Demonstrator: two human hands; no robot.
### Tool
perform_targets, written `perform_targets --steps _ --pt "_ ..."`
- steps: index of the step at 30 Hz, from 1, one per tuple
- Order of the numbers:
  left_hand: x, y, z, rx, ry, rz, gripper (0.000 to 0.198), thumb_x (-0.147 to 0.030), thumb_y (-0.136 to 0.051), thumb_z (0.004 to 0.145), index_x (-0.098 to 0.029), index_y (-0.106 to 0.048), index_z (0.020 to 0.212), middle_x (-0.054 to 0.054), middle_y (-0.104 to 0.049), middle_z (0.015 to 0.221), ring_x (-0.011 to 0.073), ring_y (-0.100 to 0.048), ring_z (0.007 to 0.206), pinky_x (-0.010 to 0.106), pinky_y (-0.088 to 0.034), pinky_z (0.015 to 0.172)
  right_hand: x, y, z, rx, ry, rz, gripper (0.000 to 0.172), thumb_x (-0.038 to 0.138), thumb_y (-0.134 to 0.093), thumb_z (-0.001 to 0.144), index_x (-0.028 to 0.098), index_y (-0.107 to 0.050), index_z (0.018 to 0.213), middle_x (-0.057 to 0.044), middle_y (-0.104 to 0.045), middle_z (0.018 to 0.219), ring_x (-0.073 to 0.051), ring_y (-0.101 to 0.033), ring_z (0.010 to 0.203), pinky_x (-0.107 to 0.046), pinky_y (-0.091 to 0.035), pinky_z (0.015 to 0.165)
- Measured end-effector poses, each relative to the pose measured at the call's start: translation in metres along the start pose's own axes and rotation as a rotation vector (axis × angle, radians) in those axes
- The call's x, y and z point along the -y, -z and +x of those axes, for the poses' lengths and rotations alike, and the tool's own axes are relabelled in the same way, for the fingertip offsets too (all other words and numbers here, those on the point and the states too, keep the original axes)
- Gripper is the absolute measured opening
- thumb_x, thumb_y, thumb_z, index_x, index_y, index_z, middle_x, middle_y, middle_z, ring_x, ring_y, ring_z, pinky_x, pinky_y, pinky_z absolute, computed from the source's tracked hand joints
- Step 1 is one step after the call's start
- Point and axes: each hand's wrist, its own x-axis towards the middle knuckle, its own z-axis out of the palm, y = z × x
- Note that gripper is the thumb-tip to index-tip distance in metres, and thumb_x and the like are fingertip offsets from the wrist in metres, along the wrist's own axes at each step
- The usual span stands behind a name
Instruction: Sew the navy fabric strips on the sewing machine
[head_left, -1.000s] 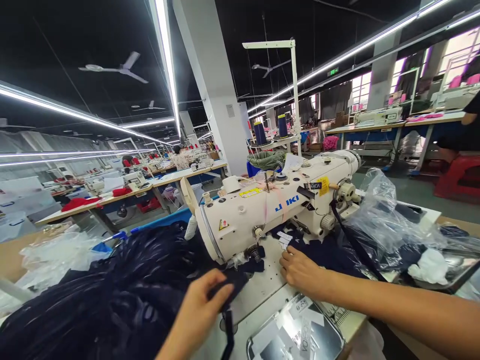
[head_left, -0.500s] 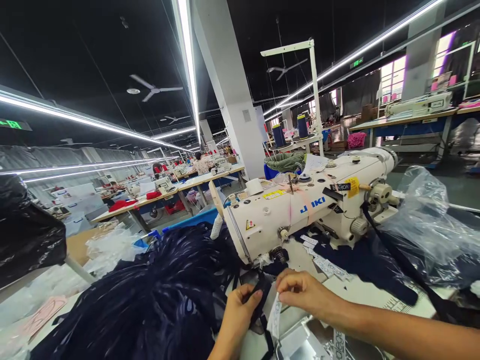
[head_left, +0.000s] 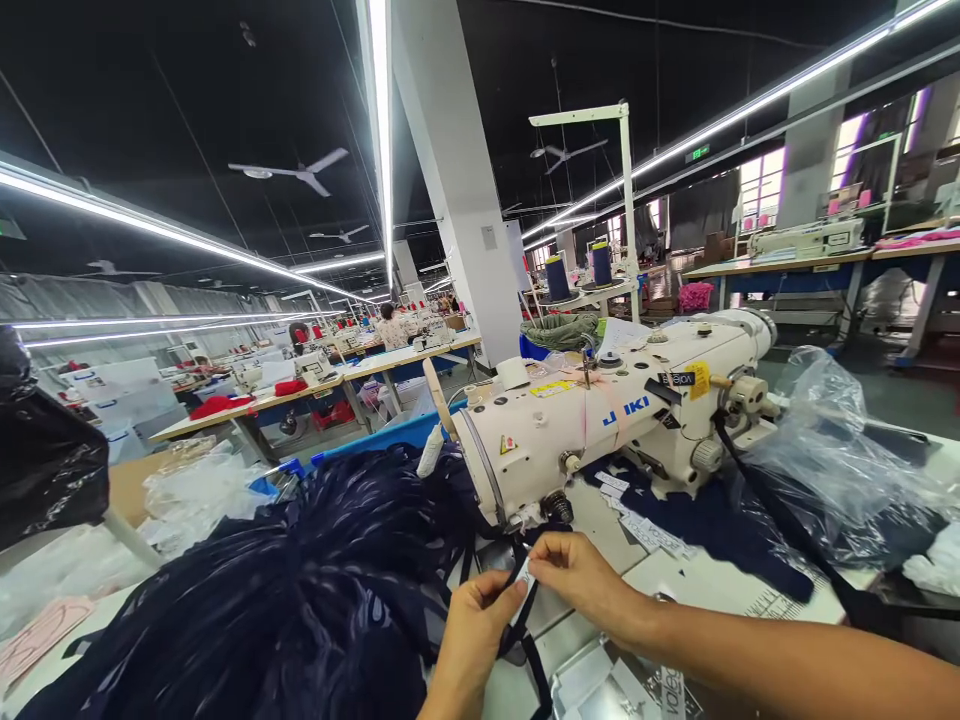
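Just in front of the sewing machine (head_left: 555, 440), my left hand (head_left: 476, 630) pinches a dark navy strap (head_left: 538, 668) between thumb and fingers. My right hand (head_left: 577, 578) is closed on a narrow white printed label (head_left: 524, 572). The label lies against the strap, between the fingertips of both hands. Part of it is hidden by the fingers. A large heap of navy straps (head_left: 300, 590) spreads to the left of my left hand. More white labels (head_left: 652, 532) lie on the machine bed behind my right hand.
Navy fabric (head_left: 705, 530) and a clear plastic bag (head_left: 840, 450) lie right of the machine. Thread cones (head_left: 601, 264) stand on a rack behind it. A black plastic bag (head_left: 45, 450) hangs at the left. Other worktables (head_left: 405, 355) and a person (head_left: 391, 325) are farther back.
My right hand has moved left with the label, bringing it up against the strap at my left fingertips. The label hung down apart from the strap before. The view has shifted slightly.
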Motion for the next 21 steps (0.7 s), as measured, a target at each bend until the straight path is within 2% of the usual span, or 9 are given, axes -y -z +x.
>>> perform_targets --steps 3,7,10,17,21 --pt "0.001 -0.001 -0.002 -0.013 0.027 -0.034 0.044 -0.053 -0.076 0.045 -0.014 -0.064 0.061 -0.004 -0.05 0.05 0.008 -0.039 0.045 0.021 -0.029 0.045 -0.001 0.001 -0.001 -0.007 -0.008 0.031 0.011 0.028 -0.055 0.061 0.017 -0.053 0.06 0.004 -0.048 0.056 -0.012 -0.044 0.058 -0.024 -0.036 0.058" --pt "0.002 0.0 -0.002 -0.009 0.026 -0.029 0.045 -0.054 -0.076 0.044 -0.014 -0.064 0.06 -0.004 -0.049 0.049 0.0076 -0.037 0.045 0.021 -0.03 0.045 -0.001 0.008 0.0 0.044 -0.029 0.037 0.013 0.029 -0.058 0.061 0.017 -0.057 0.063 0.002 -0.055 0.063 -0.014 -0.05 0.065 -0.026 -0.039 0.065" --pt "0.001 0.0 -0.001 0.012 0.006 -0.001 0.044 -0.054 -0.076 0.044 -0.014 -0.064 0.058 -0.004 -0.049 0.048 0.0084 -0.038 0.046 0.021 -0.029 0.047 -0.003 0.012 0.001 0.084 -0.021 0.02 0.016 0.032 -0.06 0.061 0.016 -0.059 0.06 0.001 -0.056 0.062 -0.014 -0.05 0.064 -0.026 -0.039 0.064" --pt "-0.007 -0.003 -0.003 0.062 0.032 0.054 0.044 -0.056 -0.074 0.045 -0.015 -0.063 0.06 -0.004 -0.048 0.051 0.0095 -0.039 0.048 0.022 -0.032 0.048 -0.005 0.011 -0.006 0.072 -0.038 0.019 0.013 0.028 -0.059 0.064 0.016 -0.058 0.062 0.003 -0.054 0.061 -0.012 -0.049 0.063 -0.023 -0.039 0.063" --pt "0.0 0.007 -0.001 0.091 -0.049 0.218 0.05 -0.065 -0.067 0.05 -0.016 -0.06 0.056 -0.004 -0.047 0.049 0.0102 -0.04 0.047 0.023 -0.034 0.048 -0.007 0.029 0.001 0.224 0.011 -0.152 0.013 0.027 -0.057 0.071 0.015 -0.063 0.073 0.002 -0.059 0.065 -0.012 -0.052 0.063 -0.021 -0.04 0.06"
